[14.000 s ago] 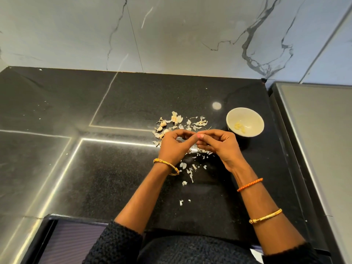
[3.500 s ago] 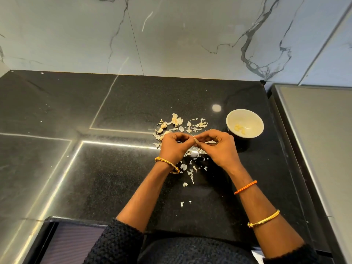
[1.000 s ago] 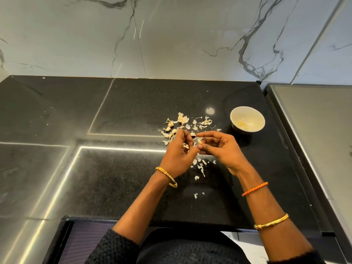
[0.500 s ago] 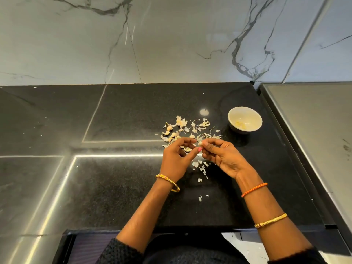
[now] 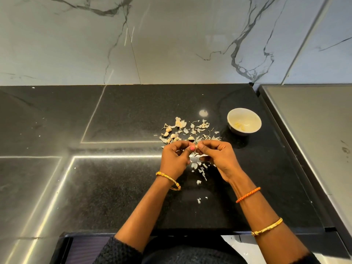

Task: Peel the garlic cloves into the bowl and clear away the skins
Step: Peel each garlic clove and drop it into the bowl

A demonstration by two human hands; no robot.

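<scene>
A garlic clove (image 5: 196, 147) sat between the fingertips of both hands, above the black counter (image 5: 123, 115) and just near of the heap of skins. The left hand (image 5: 176, 157) pinched it with curled fingers, a pink-painted thumbnail showing beside the clove. The right hand (image 5: 217, 155) met it from the right, its fingers also curled and pinching at the same clove; how much skin the clove carried was too small to tell.

Just far of the hands lay a scatter of papery skins (image 5: 198, 128), and among them, on the left side of the heap, several unpeeled cloves (image 5: 168, 131). More flakes of skin (image 5: 202, 170) lay on the counter below and near of the hands, between the two wrists, with a few stray bits nearer the counter's edge.

A white bowl (image 5: 251, 116) stood upright to the right of the heap, apart from it, with a few pale peeled cloves (image 5: 239, 126) in its bottom.

The left wrist wore a gold bangle (image 5: 168, 181). The right forearm wore an orange thread band (image 5: 247, 194) and, nearer the elbow, a gold bangle. Dark knitted sleeves (image 5: 118, 252) covered the upper arms.

A marble wall (image 5: 171, 39) with dark veins rose behind the counter. A grey surface (image 5: 314, 121) with a dark rim ran along the right.
</scene>
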